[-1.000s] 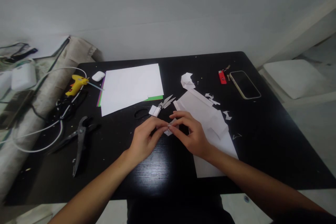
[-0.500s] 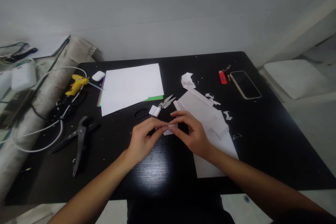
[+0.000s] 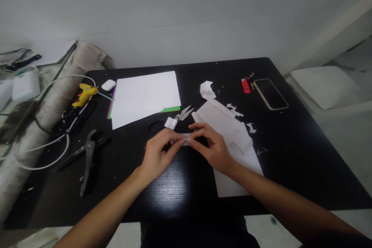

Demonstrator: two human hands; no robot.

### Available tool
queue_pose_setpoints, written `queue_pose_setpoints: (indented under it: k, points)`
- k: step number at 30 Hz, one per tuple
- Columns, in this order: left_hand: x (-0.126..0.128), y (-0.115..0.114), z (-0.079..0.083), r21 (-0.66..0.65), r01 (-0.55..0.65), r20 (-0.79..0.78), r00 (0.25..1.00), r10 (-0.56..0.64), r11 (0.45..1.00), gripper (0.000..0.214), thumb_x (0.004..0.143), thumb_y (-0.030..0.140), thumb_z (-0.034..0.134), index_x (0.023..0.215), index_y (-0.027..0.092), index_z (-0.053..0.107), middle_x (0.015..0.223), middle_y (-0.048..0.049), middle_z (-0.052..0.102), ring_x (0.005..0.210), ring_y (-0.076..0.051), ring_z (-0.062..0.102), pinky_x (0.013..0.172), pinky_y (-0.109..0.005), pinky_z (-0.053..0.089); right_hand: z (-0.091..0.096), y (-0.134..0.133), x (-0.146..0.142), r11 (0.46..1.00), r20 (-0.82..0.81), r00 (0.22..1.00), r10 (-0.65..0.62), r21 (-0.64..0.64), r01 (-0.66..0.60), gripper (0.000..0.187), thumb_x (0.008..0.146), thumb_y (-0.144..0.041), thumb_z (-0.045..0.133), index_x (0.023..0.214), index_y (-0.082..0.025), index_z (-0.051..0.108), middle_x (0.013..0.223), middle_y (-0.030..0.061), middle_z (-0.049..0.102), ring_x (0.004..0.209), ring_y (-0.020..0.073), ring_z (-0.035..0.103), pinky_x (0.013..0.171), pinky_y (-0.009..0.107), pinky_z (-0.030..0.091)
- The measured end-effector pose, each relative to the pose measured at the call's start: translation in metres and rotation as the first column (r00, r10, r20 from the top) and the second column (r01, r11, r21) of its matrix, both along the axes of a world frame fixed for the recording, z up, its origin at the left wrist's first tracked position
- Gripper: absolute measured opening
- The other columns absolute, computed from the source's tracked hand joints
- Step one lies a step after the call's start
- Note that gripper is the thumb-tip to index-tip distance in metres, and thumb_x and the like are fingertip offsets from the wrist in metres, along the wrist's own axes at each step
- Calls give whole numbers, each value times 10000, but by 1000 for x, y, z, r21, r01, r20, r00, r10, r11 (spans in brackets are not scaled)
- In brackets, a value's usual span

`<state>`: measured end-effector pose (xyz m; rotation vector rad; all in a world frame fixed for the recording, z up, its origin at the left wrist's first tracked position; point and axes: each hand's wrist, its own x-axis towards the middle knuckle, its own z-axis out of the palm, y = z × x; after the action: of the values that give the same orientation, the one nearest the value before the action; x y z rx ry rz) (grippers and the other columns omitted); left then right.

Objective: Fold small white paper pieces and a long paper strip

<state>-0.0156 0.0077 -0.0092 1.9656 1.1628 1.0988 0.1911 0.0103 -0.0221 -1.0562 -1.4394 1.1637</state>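
We hold one small folded white paper piece (image 3: 186, 136) between the two hands, above the near middle part of the bench (image 3: 299, 170). The left hand (image 3: 161, 151) pinches its left end between thumb and forefinger; the right hand (image 3: 211, 148) pinches its right end likewise, its other fingers curved.

Compared with one second ago, the paper piece differs in presentation: then it showed an angled outline with a raised corner at the right; now we see it as a low strip running crosswise between the fingertips. The left fingertips have shifted slightly left, so the gap between the two pinches is wider. The forearms keep nearly the same position.

The surrounding items are unchanged. Just beyond the hands lie the scissors (image 3: 185, 113), with a folded paper block (image 3: 171, 123) across their middle. The white sheet (image 3: 145, 96) rests on coloured sheets at the rear left, near the yellow glue gun (image 3: 86, 93). Loose paper (image 3: 229, 124) lies beside the right hand. The phone (image 3: 271, 93) and red lighter (image 3: 245, 86) remain at the rear right.
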Motion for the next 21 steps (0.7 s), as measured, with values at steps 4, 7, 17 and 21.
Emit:
queue_pose_setpoints:
  k: [4, 7, 17, 21]
  points:
    - [2, 0, 2, 19, 21, 24, 999, -21, 1000, 38, 971, 188, 704, 975, 206, 738, 882, -36, 711, 800, -163, 631, 717, -302, 517, 0, -1, -1, 1000, 15, 1000, 6, 30, -7, 45, 881, -282, 810, 922, -291, 794, 1222, 70, 693, 1191, 268, 647, 1095, 485, 479]
    - [3, 0, 2, 21, 27, 27, 999, -28, 999, 42, 966, 177, 711, 968, 209, 738, 867, -30, 703, 793, -158, 626, 710, -294, 513, 0, -1, 0, 1000, 3, 1000, 12, 25, -12, 35, 884, -268, 803, 912, -287, 792, 1211, 71, 691, 1178, 263, 653, 1084, 473, 484]
    - [2, -1, 0, -13, 47, 24, 999, -46, 999, 44, 973, 167, 687, 948, 177, 722, 841, -31, 651, 762, -145, 590, 678, -279, 479, -2, 0, 0, 1000, 31, 1000, 5, 23, -6, 13, 885, -245, 785, 881, -257, 788, 1182, 75, 709, 1148, 257, 668, 1061, 462, 498]
    - [2, 0, -1, -5, 35, 18, 999, -35, 999, 38, 970, 165, 693, 948, 179, 722, 824, -22, 631, 750, -136, 584, 667, -265, 470, -3, 0, 0, 1000, 31, 1000, 2, 27, -3, 29, 898, -248, 778, 874, -260, 791, 1175, 72, 711, 1142, 253, 669, 1053, 454, 507]
